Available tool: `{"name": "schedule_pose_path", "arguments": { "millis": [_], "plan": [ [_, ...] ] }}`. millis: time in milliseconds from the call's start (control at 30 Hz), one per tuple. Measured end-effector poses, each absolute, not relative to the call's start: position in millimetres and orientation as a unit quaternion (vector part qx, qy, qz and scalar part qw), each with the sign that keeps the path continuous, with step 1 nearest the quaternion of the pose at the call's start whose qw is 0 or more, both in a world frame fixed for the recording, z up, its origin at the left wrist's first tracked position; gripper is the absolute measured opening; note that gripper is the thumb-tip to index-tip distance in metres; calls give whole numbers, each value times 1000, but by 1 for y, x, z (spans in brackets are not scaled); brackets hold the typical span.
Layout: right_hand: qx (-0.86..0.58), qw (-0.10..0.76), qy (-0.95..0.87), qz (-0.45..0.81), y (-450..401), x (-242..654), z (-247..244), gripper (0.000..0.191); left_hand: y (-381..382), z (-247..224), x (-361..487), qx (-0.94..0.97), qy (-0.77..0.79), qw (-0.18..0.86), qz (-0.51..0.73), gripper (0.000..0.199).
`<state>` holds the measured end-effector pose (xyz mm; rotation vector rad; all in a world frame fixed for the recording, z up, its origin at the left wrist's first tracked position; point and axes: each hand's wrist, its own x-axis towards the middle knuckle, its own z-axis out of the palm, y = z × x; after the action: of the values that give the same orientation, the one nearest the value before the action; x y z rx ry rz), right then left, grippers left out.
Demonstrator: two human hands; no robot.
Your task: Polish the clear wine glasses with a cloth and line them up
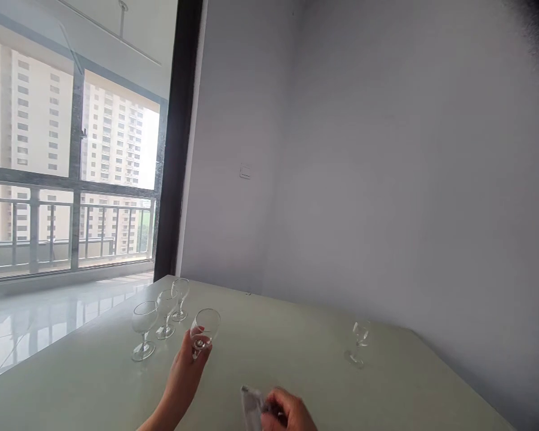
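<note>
My left hand (pixel 193 353) is closed round the lower bowl and stem of a clear wine glass (pixel 208 320), held upright above the table. At the bottom edge, my right hand (pixel 287 410) is closed on a grey, cloth-like piece (pixel 251 406); motion blur hides its exact kind. Left of the held glass, a wine glass (pixel 144 320) stands nearest to me. Behind it are a second wine glass (pixel 165 308) and a third wine glass (pixel 179 293), forming a slanting row. Apart from these, another stemmed glass (pixel 360 335) stands upright on the right.
The pale table (pixel 305 353) reaches back to a grey wall (pixel 363 179) with a switch plate (pixel 245 172). Past the table's left edge lies a shiny tiled floor (pixel 63 308). A dark door frame (pixel 173 149) rises behind the row of glasses, beside large windows.
</note>
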<state>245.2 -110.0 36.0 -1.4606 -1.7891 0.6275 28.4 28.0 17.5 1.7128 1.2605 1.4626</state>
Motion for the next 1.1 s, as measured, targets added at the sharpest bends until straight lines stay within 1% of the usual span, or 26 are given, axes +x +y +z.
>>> {"name": "schedule_pose_path", "arguments": {
  "millis": [67, 133, 167, 200, 267, 333, 533, 567, 667, 733, 833, 900, 967, 1033, 1100],
  "plan": [
    [-565, 499, -582, 304, -105, 259, 63, 23, 28, 23, 53, 660, 457, 267, 533, 24],
    [-527, 621, -458, 356, -101, 271, 85, 26, 28, 26, 76, 680, 444, 255, 524, 26],
    [-508, 657, -421, 365, -99, 274, 92, 28, 27, 26, 86, 688, 436, 251, 523, 28],
    [-498, 676, -409, 358, -97, 277, 96, 29, 26, 24, 95, 696, 428, 245, 522, 31],
    [-500, 692, -412, 318, -91, 278, 95, 32, 22, 18, 111, 716, 418, 225, 512, 35],
    [-509, 685, -443, 276, -84, 275, 86, 33, 19, 7, 121, 746, 412, 193, 487, 37],
    [-527, 582, -590, 190, -76, 252, 58, 26, 16, -15, 116, 797, 424, 122, 412, 35],
    [-523, 568, -608, 185, -76, 249, 56, 29, 17, -17, 113, 800, 427, 115, 405, 35],
    [-535, 515, -635, 214, -76, 243, 52, 52, 21, -18, 106, 807, 436, 98, 386, 33],
    [-555, 475, -642, 234, -77, 242, 53, 57, 22, -19, 103, 815, 428, 95, 380, 31],
    [-563, 445, -652, 246, -80, 242, 59, 49, 20, -18, 103, 831, 392, 91, 385, 30],
    [-556, 444, -640, 291, -83, 242, 62, 41, 15, -15, 105, 842, 363, 86, 389, 30],
    [-536, 445, -625, 353, -85, 243, 62, 26, 9, -11, 106, 852, 337, 69, 394, 34],
    [-518, 454, -622, 373, -85, 244, 59, 8, 6, -5, 107, 867, 312, 40, 387, 39],
    [-521, 465, -603, 386, -83, 246, 52, 12, 5, 4, 105, 891, 275, -17, 361, 43]
  ]
}}
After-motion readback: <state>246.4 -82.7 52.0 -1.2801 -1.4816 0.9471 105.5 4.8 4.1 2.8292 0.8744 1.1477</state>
